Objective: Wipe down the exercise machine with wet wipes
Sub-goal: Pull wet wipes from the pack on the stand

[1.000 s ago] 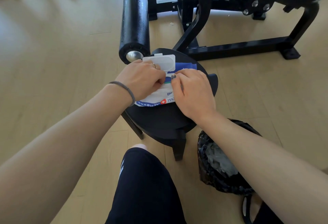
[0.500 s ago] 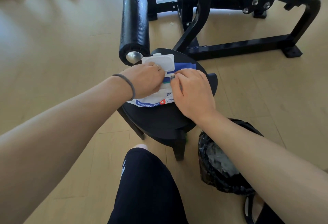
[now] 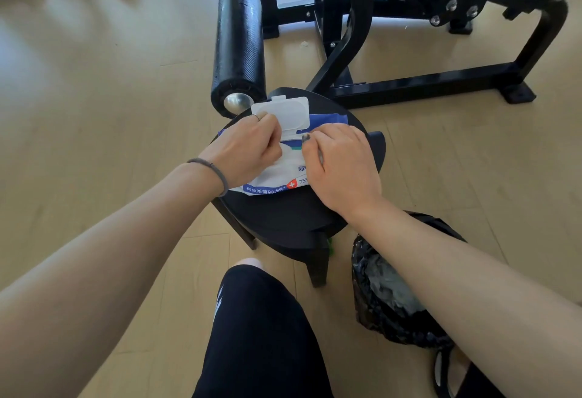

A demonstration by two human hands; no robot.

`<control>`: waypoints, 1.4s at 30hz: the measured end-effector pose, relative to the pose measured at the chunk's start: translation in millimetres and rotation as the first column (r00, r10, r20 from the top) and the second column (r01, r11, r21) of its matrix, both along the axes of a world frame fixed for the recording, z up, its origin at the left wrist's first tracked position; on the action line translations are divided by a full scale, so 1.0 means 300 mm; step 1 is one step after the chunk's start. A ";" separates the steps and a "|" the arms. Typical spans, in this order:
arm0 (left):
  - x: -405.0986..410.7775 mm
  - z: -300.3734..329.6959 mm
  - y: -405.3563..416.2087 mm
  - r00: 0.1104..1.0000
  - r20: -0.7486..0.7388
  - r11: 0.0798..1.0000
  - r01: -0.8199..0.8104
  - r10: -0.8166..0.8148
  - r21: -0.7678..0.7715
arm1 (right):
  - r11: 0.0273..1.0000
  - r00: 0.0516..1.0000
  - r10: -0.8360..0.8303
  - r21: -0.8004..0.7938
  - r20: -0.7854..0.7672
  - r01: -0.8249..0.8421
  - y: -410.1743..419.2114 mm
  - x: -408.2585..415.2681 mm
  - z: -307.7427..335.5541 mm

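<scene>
A blue and white pack of wet wipes [image 3: 277, 180] lies on a round black stool [image 3: 283, 211], its white flip lid [image 3: 283, 112] standing open. My left hand [image 3: 245, 148] is bunched at the pack's opening, fingers pinched there; whether a wipe is in them is hidden. My right hand [image 3: 343, 164] presses flat on the pack's right side and holds it down. Behind the stool stands the black exercise machine [image 3: 409, 82], with its foam roller pad [image 3: 237, 47] lying toward me.
A bin lined with a black bag [image 3: 390, 296] holding crumpled wipes stands right of the stool. My leg in black shorts [image 3: 261, 334] is at the bottom. Wooden floor spreads to the left and right.
My left hand has shifted a little up toward the lid at the opening. The right hand stays on the pack.
</scene>
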State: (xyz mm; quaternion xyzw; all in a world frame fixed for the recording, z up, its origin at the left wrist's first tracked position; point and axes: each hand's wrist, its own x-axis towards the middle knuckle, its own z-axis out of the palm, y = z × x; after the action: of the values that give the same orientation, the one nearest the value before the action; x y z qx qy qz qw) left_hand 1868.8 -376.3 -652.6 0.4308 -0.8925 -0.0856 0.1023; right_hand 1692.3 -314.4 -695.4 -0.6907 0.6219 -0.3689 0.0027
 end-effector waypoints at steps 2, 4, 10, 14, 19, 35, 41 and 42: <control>-0.006 0.024 -0.006 0.996 0.073 0.998 0.056 -0.057 0.011 | 1.000 1.000 0.000 -0.008 -0.010 0.000 0.002 0.000 0.000; -0.011 0.051 -0.017 0.979 0.161 0.992 0.120 -0.122 0.025 | 1.000 1.000 0.000 -0.015 -0.011 0.000 0.006 0.000 -0.002; -0.039 0.046 -0.012 0.970 0.215 0.983 0.144 -0.117 -0.116 | 1.000 1.000 -0.001 -0.008 -0.016 0.001 0.006 -0.002 -0.005; -0.034 0.016 0.010 0.995 0.091 0.995 0.043 -0.035 -0.093 | 1.000 0.999 -0.008 0.011 -0.031 0.009 0.004 0.000 -0.004; -0.027 0.001 0.021 0.991 -0.094 0.995 -0.095 0.092 -0.023 | 1.000 0.999 -0.012 0.006 -0.041 0.012 0.002 0.000 -0.004; -0.075 0.060 0.014 0.986 0.169 0.996 0.025 -0.010 -0.087 | 0.999 0.999 -0.016 -0.031 -0.042 0.015 0.006 0.002 -0.005; -0.085 0.056 0.014 0.998 0.066 0.998 -0.014 0.019 -0.065 | 1.000 0.999 -0.016 -0.024 -0.046 0.015 0.001 0.002 -0.007; -0.076 0.058 0.009 0.999 0.022 0.998 -0.030 0.031 -0.053 | 1.000 0.999 -0.015 -0.019 -0.046 0.014 0.000 0.002 -0.007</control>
State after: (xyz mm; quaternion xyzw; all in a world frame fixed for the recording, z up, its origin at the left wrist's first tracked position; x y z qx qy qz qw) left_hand 1845.9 -373.6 -635.1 0.4424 -0.8889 -0.0557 0.1048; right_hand 1693.1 -314.3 -697.7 -0.6944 0.6233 -0.3590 -0.0208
